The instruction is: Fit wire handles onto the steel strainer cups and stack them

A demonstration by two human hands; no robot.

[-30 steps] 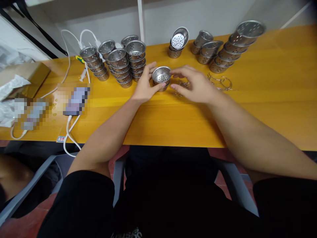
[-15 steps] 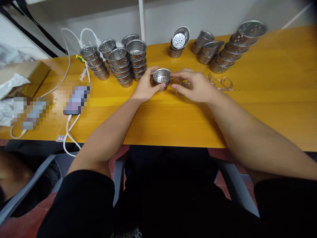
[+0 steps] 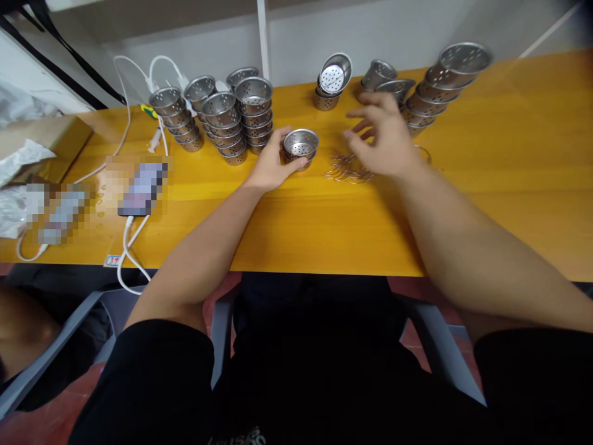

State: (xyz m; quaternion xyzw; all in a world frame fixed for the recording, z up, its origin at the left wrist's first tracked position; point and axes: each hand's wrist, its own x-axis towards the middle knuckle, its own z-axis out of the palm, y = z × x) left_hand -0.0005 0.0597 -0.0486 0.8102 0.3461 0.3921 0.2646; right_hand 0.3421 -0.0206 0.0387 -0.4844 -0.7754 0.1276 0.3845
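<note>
Two nested perforated metal cups [image 3: 301, 146] stand upright on the wooden table, and my left hand [image 3: 274, 164] is wrapped around their left side, thumb in front. My right hand [image 3: 383, 135] is in the air to the right, fingers apart with nothing in them. Below and left of it lies a pile of thin bent wires [image 3: 348, 168]. Just beyond the right fingertips are a tilted cup [image 3: 395, 88] and another leaning cup [image 3: 378, 74], partly hidden by the hand. A tall leaning stack of cups [image 3: 438, 93] rises to the right.
Several cup stacks [image 3: 221, 127] stand at the back left. A tilted cup on another cup [image 3: 327, 99] is at the back middle. Left of the stacks lie a phone [image 3: 142, 188] on a white cable, a second blurred device [image 3: 63, 216] and a cardboard box [image 3: 65, 145].
My right hand has left the cups' rim and moved right and away from me, over the wires toward the back cups. My left hand still holds the nested cups in place.
</note>
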